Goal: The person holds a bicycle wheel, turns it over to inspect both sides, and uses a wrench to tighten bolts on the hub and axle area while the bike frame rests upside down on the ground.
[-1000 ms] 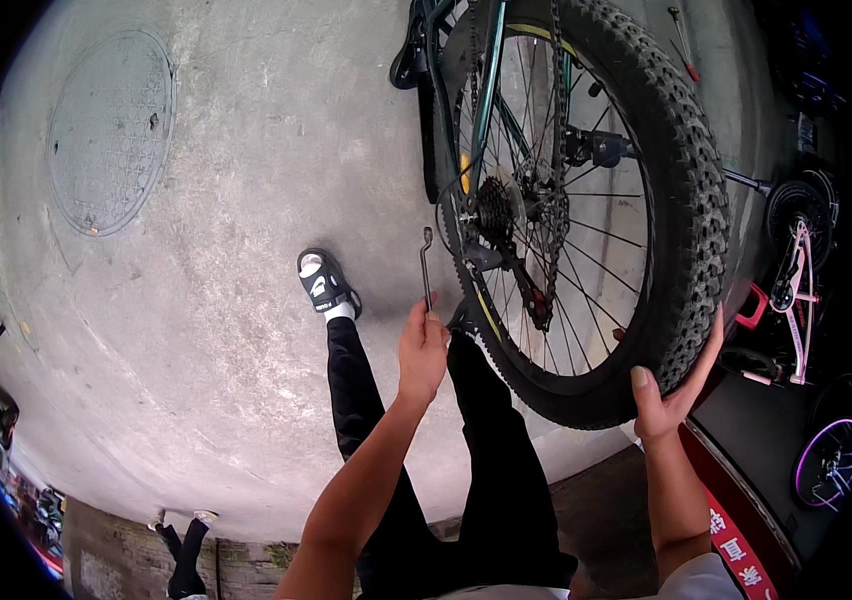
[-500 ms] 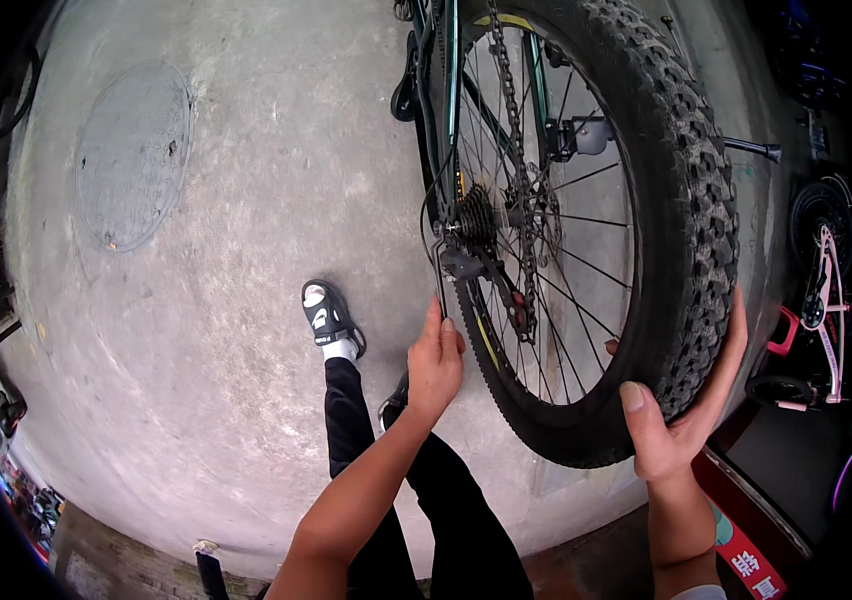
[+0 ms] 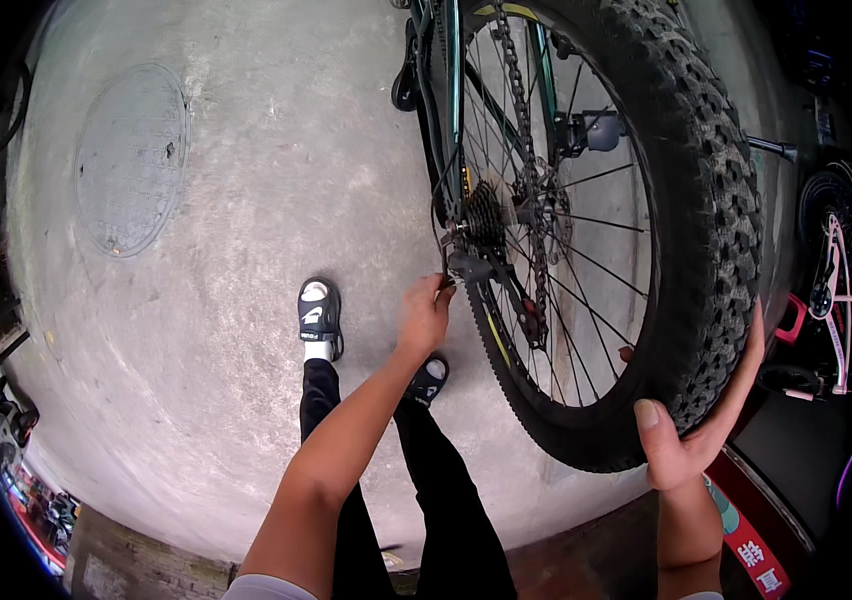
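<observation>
A bicycle's rear wheel with a knobbly black tyre [image 3: 716, 200] takes up the right of the head view. My right hand [image 3: 684, 450] grips the tyre low down, thumb on the near sidewall and fingers round the tread. Beside the axle, my left hand [image 3: 426, 312] pinches a thin metal rod [image 3: 447, 262], perhaps a hex key; its lower end is hidden by my fingers. The rod's upper end reaches the axle end, next to the rear derailleur [image 3: 473, 266]. Above that sit the cassette [image 3: 486, 215] and the chain [image 3: 514, 90]. The dark green frame [image 3: 454, 80] runs upward.
My sandalled feet [image 3: 320, 318] stand on the concrete floor [image 3: 236, 400]. A round manhole cover [image 3: 134, 160] lies at the left. A small pink bicycle [image 3: 836, 300] is at the far right, near a red sign board [image 3: 746, 545]. Parked vehicles [image 3: 1, 410] line the left edge.
My left hand has moved slightly up and left, closer to the derailleur, and less of the rod shows. The wheel and my right hand appear shifted a little to the right. My right foot now shows.
</observation>
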Demonstrator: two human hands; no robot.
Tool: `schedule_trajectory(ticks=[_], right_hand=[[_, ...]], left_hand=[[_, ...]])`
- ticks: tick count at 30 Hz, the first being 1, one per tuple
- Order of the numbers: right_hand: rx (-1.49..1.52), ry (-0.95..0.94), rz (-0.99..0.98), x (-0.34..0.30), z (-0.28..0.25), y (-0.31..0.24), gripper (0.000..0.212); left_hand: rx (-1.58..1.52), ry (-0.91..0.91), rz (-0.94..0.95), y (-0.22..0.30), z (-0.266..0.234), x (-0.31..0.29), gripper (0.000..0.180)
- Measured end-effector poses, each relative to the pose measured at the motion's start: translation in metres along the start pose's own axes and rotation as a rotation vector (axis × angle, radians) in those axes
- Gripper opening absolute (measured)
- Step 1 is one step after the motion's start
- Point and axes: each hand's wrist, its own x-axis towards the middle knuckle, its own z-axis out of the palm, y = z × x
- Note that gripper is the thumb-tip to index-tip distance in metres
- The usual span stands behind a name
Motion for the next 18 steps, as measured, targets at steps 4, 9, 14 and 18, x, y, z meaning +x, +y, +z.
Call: schedule_trajectory(ticks=[4, 9, 14, 18], right_hand=[[0.114, 0.062, 0.118, 0.0, 0.005, -0.008, 0.11], [0.109, 0.08, 0.184, -0.004, 0.007, -0.008, 0.114], [0.078, 0.058, 0.126, 0.001, 0.002, -0.006, 0.112], [0.014, 0.034, 0.076, 0.004, -0.001, -0.002, 0.112]], left_hand=[[0.008, -0.038, -0.049, -0.02, -0.031, 0.108, 0.021], [-0.428, -0.104, -0.255, 0.055, -0.088, 0.206, 0.04], [-0.449, 0.19, 0.13, 0.138, -0.117, 0.17, 0.05], [-0.5, 0.171, 0.239, 0.165, -0.125, 0.108, 0.048]])
